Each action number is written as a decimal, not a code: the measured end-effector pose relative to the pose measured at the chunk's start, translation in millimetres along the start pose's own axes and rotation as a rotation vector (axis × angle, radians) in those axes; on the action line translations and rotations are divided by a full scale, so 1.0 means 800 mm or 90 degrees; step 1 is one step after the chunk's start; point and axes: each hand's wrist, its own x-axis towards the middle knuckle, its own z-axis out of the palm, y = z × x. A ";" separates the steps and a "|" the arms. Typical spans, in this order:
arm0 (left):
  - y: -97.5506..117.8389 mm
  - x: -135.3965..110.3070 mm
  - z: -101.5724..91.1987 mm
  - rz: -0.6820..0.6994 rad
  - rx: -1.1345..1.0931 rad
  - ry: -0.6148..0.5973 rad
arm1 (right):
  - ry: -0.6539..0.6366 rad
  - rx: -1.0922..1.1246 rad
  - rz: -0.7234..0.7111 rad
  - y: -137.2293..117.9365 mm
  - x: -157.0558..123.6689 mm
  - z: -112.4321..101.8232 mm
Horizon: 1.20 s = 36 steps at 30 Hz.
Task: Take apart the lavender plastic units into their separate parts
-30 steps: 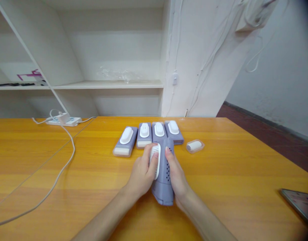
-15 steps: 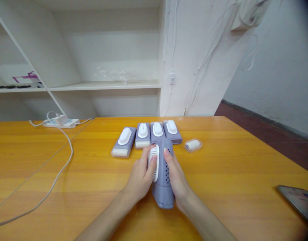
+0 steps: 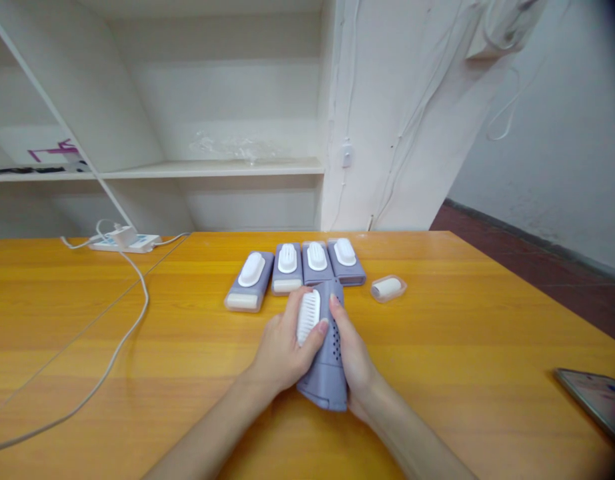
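My left hand [image 3: 283, 350], half closed, holds white bristled face [image 3: 308, 317] of grey-purple elongated plastic device [image 3: 327, 377]; my right hand [image 3: 356, 357], likewise, perforated side. Device between both, long axis away from me.

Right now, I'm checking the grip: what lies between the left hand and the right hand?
Between them, in the head view: a lavender handheld device and a white bristled brush.

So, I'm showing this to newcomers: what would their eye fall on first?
Probably the purple device held by the left hand and right hand, low in the centre. Next, the row of four white-topped purple blocks just beyond it, then the phone at the picture's right edge.
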 end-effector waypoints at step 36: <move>-0.017 0.004 -0.027 0.109 -0.013 -0.147 | -0.175 0.116 0.353 -0.019 0.010 -0.026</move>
